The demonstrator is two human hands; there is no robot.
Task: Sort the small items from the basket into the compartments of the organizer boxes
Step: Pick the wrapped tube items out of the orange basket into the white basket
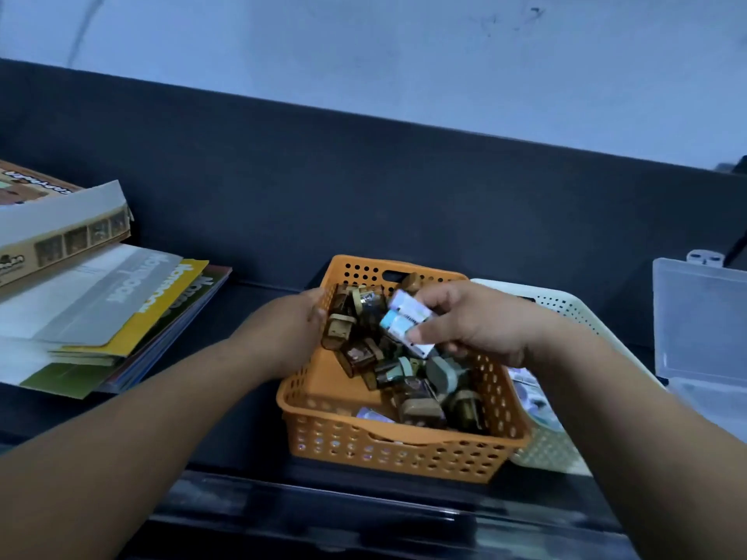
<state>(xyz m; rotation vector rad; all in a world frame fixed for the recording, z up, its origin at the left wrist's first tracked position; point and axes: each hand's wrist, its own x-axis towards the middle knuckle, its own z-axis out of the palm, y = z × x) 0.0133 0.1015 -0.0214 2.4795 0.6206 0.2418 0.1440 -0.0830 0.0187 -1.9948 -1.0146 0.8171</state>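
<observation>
An orange perforated basket (pixel 404 446) sits in the middle of the dark desk, filled with several small brown and grey-green items (pixel 408 381). My left hand (pixel 283 337) grips the basket's left rim. My right hand (pixel 473 325) hovers over the basket and holds a few small white and light-blue packets (pixel 406 323) between thumb and fingers. A clear plastic organizer box (pixel 703 329) stands open at the right edge.
A cream perforated basket (pixel 566 309) with a few pale items lies behind and to the right of the orange one. A stack of notebooks (pixel 101 317) and a cardboard box (pixel 52 232) occupy the left. A dark panel backs the desk.
</observation>
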